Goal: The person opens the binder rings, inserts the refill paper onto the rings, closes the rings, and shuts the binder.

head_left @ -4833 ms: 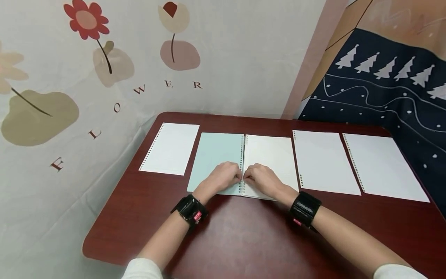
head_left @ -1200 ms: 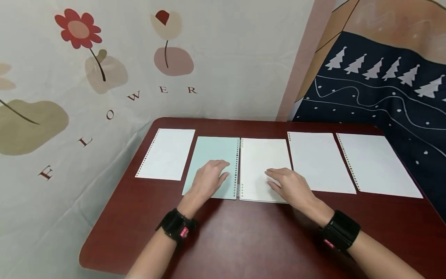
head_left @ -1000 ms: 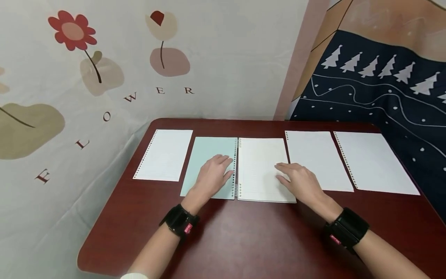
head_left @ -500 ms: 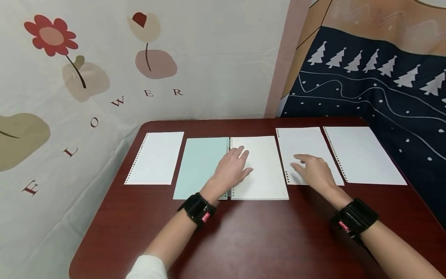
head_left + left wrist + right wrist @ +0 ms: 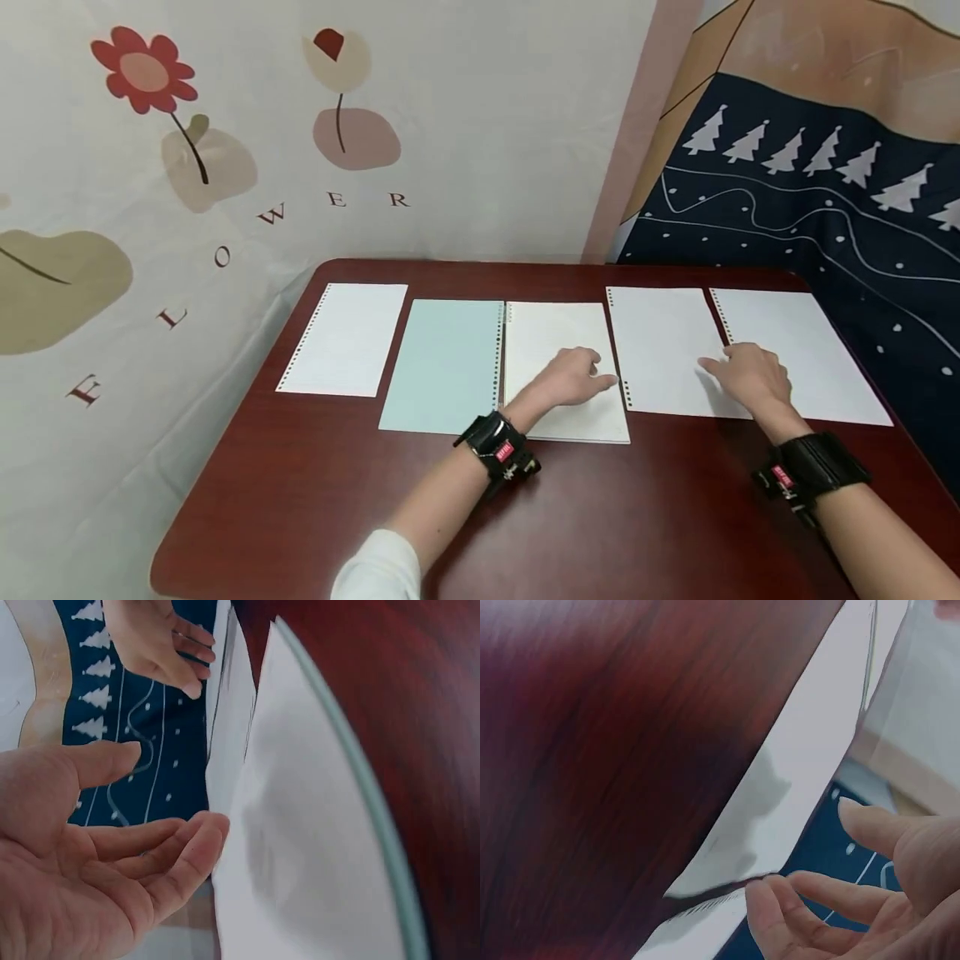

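An open ring-bound notebook lies mid-table, its light teal left side [image 5: 442, 362] and its ruled white page stack [image 5: 540, 329] flat. Over the white pages hovers my left hand [image 5: 567, 377], fingers loosely bent and holding nothing; in the left wrist view the notebook's pages [image 5: 300, 832] rise beside that hand [image 5: 112, 862]. My right hand [image 5: 752, 379] is above the gap between two loose hole-punched sheets, the inner sheet [image 5: 663, 333] and the outer sheet [image 5: 802, 342]. Nothing shows between its relaxed fingers in the right wrist view. Whether its fingertips touch paper, I cannot tell.
Another hole-punched sheet [image 5: 341, 337] lies left of the notebook. Everything rests on a dark red-brown table [image 5: 315, 483] with rounded corners. A pale flower-printed cloth [image 5: 480, 150] hangs behind, and a navy tree-printed cloth [image 5: 847, 208] at the right.
Both hands were at the notebook's spine at first. They then parted and moved right: the right hand across to the loose sheets, the left hand from the teal side over the white pages.
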Motion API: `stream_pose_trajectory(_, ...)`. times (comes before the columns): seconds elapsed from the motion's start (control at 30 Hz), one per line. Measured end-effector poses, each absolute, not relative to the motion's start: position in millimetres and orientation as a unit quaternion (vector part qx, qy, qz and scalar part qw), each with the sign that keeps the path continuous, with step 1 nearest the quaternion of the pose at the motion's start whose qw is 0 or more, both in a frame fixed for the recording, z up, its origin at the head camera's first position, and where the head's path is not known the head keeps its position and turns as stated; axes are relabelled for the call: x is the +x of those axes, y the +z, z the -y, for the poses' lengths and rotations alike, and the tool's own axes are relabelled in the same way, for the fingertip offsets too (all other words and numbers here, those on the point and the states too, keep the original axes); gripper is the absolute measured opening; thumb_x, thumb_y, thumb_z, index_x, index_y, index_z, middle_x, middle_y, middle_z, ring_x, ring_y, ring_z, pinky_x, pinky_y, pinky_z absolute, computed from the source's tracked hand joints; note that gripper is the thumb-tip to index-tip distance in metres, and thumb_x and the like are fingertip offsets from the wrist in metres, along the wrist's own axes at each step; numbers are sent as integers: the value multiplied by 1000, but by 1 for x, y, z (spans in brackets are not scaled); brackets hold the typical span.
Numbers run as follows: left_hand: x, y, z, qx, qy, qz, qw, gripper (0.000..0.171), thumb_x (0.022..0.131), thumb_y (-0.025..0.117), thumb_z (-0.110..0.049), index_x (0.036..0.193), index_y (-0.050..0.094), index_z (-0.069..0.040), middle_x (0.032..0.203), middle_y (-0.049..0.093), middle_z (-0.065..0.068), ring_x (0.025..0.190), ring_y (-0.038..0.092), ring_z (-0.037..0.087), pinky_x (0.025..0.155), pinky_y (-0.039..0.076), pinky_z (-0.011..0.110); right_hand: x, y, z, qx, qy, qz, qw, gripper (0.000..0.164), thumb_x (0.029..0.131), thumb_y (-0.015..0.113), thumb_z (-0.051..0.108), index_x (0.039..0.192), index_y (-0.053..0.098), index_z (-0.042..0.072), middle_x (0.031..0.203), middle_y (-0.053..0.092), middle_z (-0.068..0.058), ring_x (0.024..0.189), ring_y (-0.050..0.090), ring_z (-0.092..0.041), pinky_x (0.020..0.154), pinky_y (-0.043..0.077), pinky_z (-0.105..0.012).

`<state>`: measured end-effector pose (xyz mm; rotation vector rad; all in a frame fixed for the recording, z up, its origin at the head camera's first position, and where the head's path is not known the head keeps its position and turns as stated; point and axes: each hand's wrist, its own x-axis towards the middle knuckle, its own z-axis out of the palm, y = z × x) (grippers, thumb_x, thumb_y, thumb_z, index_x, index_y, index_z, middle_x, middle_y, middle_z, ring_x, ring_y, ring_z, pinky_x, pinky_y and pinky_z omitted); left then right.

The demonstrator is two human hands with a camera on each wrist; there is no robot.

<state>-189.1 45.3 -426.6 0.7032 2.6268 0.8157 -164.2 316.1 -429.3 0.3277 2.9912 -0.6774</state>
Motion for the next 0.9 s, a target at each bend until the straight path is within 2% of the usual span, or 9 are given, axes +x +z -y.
stream_pose_trajectory(0.07, -189, -432, -54, 242, 293, -912, 155, 51, 97, 59, -35, 132, 57, 1, 117, 67, 10, 102, 64, 17, 76, 49, 23, -164, -431, -322, 116, -218, -969, 34, 47, 93, 61, 29, 105, 61, -16, 93, 58, -34, 73, 55, -40, 54, 41, -42)
stream_pose_trajectory(0.17, -190, -437, -67, 234, 307, -910, 152, 50, 96, 61, -34, 129, 58, 3, 110, 68, 10, 84, 65, 14, 64, 48, 21, -167, -433, -328, 119, -215, -969, 36, 42, 92, 62, 28, 84, 60, -13, 71, 54, -21, 61, 51, -31, 50, 39, -39)
stream_pose_trajectory(0.3, -191, -440, -80, 225, 325, -906, 151, 49, 95, 63, -33, 124, 59, 7, 99, 67, 11, 52, 52, 10, 47, 39, 21, -171, -434, -331, 129, -207, -968, 51, 44, 91, 63, 29, 77, 57, -12, 66, 49, -17, 59, 47, -28, 50, 39, -39)
stream_pose_trajectory(0.37, -191, -440, -85, 223, 323, -908, 150, 51, 94, 63, -32, 125, 58, 8, 103, 66, 12, 48, 46, 8, 44, 36, 21, -174, -436, -332, 131, -202, -969, 63, 45, 90, 64, 31, 78, 56, -12, 66, 48, -17, 59, 47, -28, 50, 40, -39)
stream_pose_trajectory(0.43, -190, -440, -88, 229, 304, -914, 142, 50, 94, 64, -33, 122, 60, 8, 103, 65, 13, 50, 44, 9, 44, 36, 21, -176, -436, -331, 129, -197, -969, 73, 48, 90, 64, 33, 80, 56, -13, 68, 48, -17, 59, 47, -29, 50, 41, -39)
stream_pose_trajectory(0.5, -188, -441, -91, 237, 269, -925, 124, 46, 93, 65, -35, 114, 65, 5, 105, 62, 12, 62, 46, 12, 48, 37, 21, -178, -436, -330, 124, -187, -971, 79, 51, 89, 65, 34, 83, 56, -16, 69, 49, -19, 60, 48, -30, 50, 42, -39)
stream_pose_trajectory(0.6, -187, -443, -93, 255, 200, -942, 87, 36, 91, 67, -40, 91, 68, -4, 97, 56, 8, 81, 45, 16, 55, 37, 21, -181, -435, -326, 121, -174, -974, 83, 55, 88, 67, 33, 89, 56, -21, 74, 52, -25, 63, 52, -34, 51, 43, -41)
stream_pose_trajectory(0.7, -186, -447, -94, 265, 148, -951, 63, 34, 89, 68, -43, 79, 65, -12, 99, 53, 7, 88, 41, 18, 60, 34, 20, -184, -435, -324, 117, -161, -976, 88, 55, 87, 68, 31, 93, 55, -23, 78, 53, -29, 66, 54, -37, 51, 43, -42)
stream_pose_trajectory(0.9, -187, -454, -95, 285, 96, -952, 46, 32, 87, 70, -45, 80, 68, -14, 108, 53, 8, 93, 42, 18, 66, 34, 21, -189, -435, -321, 121, -155, -975, 103, 51, 88, 68, 27, 93, 54, -21, 79, 52, -30, 68, 54, -39, 54, 45, -46)
